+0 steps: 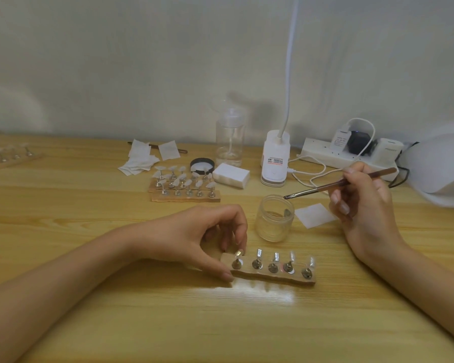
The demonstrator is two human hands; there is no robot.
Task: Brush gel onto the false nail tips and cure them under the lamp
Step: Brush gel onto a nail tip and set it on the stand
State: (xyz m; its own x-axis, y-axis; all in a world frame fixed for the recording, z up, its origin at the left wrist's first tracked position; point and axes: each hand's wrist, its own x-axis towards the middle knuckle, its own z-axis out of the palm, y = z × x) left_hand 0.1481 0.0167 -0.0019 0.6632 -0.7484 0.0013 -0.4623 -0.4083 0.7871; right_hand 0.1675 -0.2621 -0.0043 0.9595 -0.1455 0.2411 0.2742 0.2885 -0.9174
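False nail tips (259,252) stand five in a row at the near middle of the desk (220,323). Each sits on a small metal stand (272,268) set in a wooden strip (278,277). They look pale and glossy and catch bright light. The rightmost is nearly see-through, so its outline is hard to make out. Whether gel lies on any of them cannot be told.

The left hand (194,237) grips the strip's left end, thumb against the near edge and curled fingers at the far edge. Its fingertips are just beside the first tip and hide the wood behind it. The right hand (364,205) pinches a brown-handled brush (351,180) between thumb and fingers, raised off the desk. The bristles are over the far rim of an open clear jar (274,221) just behind the strip. What the jar holds is unclear. A white pad (312,214) lies beside the jar, one corner hidden by the right hand.

Farther back, more tips crowd two further strips (185,196), overlapping so that they cannot be counted. A white curing lamp (440,171) at the right edge is cut off by the frame. The neck of a desk lamp (274,163) runs out of the top. At the far left another holder (5,158) is blurred and cut off.
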